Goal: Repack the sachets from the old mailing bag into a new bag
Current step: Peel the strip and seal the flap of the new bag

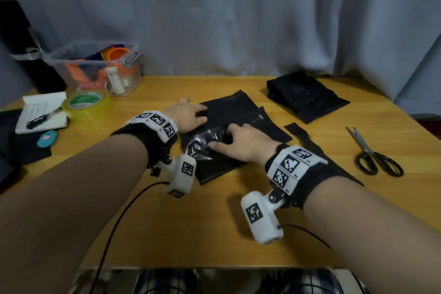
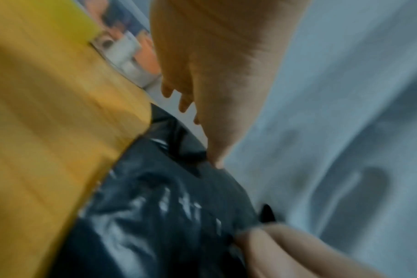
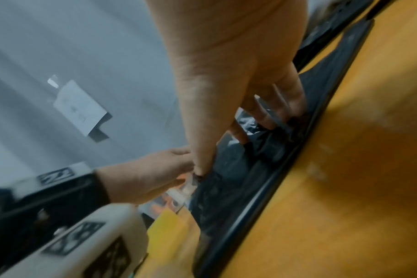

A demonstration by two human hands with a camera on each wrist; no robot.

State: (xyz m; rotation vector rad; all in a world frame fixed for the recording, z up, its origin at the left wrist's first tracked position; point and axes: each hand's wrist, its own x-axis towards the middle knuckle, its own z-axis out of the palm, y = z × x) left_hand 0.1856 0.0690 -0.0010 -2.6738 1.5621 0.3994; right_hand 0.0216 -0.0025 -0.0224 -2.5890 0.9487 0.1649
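Yellow wooden table (image 1: 167, 222) carries a flat black plastic mailing bag (image 1: 238, 112) at centre. Left hand (image 1: 188, 114) lies flat on its far-left edge, fingers extended. Right hand (image 1: 241, 143) bunches the glossy middle with curled fingers.

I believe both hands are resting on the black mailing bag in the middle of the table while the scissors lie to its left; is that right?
Not quite: the scissors lie to the right of the black mailing bag, as the head view shows. The left hand and right hand do rest on it.
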